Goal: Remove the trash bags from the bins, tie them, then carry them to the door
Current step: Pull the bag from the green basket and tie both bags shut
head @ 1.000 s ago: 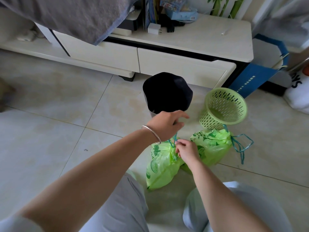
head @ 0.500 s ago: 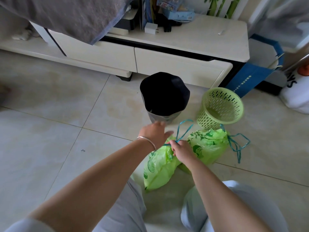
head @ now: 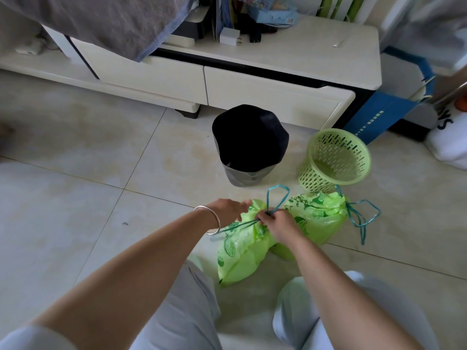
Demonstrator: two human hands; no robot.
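Two green trash bags lie on the tiled floor in front of my knees. The near bag (head: 240,251) has a teal drawstring (head: 276,198) looping up from its gathered neck. My right hand (head: 279,224) pinches that drawstring at the neck. My left hand (head: 227,208), with a silver bangle on the wrist, rests against the bag's neck from the left; its fingertips are hidden behind the plastic. The second bag (head: 318,215) lies to the right with its strings tied in a bow (head: 361,215). Behind them stand a dark bin (head: 250,145) and a green mesh basket (head: 336,157).
A cream low cabinet (head: 275,94) with drawers runs along the back, a grey cloth (head: 121,18) draped over its left part. A blue box (head: 389,107) and a white bag (head: 452,137) stand at the right. Open tiled floor (head: 75,188) spreads to the left.
My left hand has come down from in front of the dark bin to the near bag's neck. A drawstring loop has been drawn out above the neck. My right hand stayed at the neck.
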